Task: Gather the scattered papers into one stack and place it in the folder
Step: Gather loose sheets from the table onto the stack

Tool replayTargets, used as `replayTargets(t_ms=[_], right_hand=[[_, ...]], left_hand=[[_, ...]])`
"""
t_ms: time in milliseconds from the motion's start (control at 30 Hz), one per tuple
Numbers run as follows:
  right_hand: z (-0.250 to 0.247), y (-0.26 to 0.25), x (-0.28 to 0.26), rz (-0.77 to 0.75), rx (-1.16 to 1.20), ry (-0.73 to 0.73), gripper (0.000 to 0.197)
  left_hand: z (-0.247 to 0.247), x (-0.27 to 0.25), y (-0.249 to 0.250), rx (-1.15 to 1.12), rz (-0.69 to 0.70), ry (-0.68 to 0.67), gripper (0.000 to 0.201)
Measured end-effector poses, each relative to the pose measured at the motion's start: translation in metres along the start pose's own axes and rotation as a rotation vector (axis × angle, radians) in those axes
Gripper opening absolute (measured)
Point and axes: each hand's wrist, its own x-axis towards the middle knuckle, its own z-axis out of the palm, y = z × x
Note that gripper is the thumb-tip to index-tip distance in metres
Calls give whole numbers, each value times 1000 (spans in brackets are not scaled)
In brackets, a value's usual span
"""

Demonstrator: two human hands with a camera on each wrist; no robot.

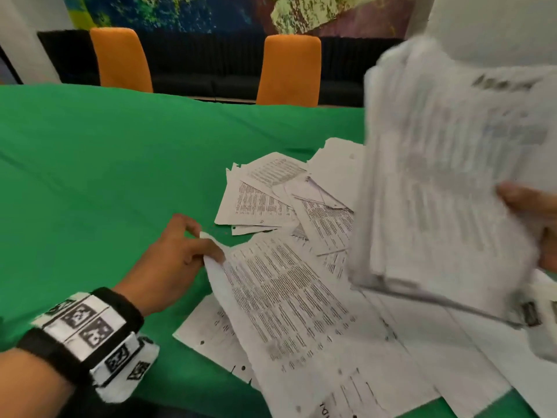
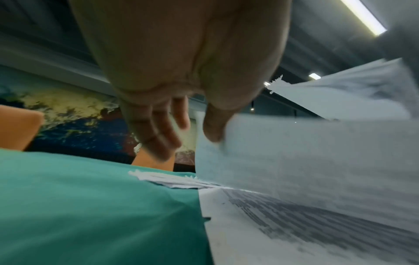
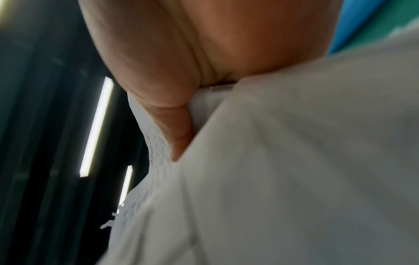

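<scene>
Left hand: the left hand (image 1: 177, 251) reaches over the green tablecloth (image 1: 90, 164) and pinches the lifted corner of a printed sheet (image 1: 289, 294) between thumb and fingers; the other fingers curl loosely above the cloth.
Right hand: the right hand (image 1: 539, 218) at the right edge grips a thick bundle of papers (image 1: 446, 182), thumb on the front face; the wrist view shows the thumb (image 3: 174, 129) pressed against the pages.
Bundle: held up off the table, tilted, its lower edge hanging over the loose pages; it is blurred, so the print cannot be read.
Held sheet: white, dense with black lines of text, punched holes near one edge, its near corner curled upward while the rest lies on other pages.
Scattered papers: a fan of overlapping white pages (image 1: 265, 197) lies farther out on the cloth, some with ragged torn edges; more sheets (image 1: 211, 333) lie under the held one, close to the near table edge.
Folder: I cannot pick it out for certain.
Behind: two orange chairs (image 1: 289, 70) stand at the far side of the table.
</scene>
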Motion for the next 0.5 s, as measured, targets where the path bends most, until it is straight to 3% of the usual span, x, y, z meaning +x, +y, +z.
replayTargets(t_ms=[67,200,333,433,500], right_hand=[[22,12,0,66,-88,-99,54],[78,68,-5,249,-235,-351,38],[87,87,-5,323,-241,-410,34],[78,84,-6,314,-199,-373,42],[72,71,-9,279,-171,-328,43]], left_hand=[[2,2,3,-139,-72,-20,49],[10,-1,20,-593,-297,-90,41],[8,-1,21,-1010,-414,-135,28],[15,3,22,-1026,-414,-78,27],[24,8,22,-870,-399,-4,44]])
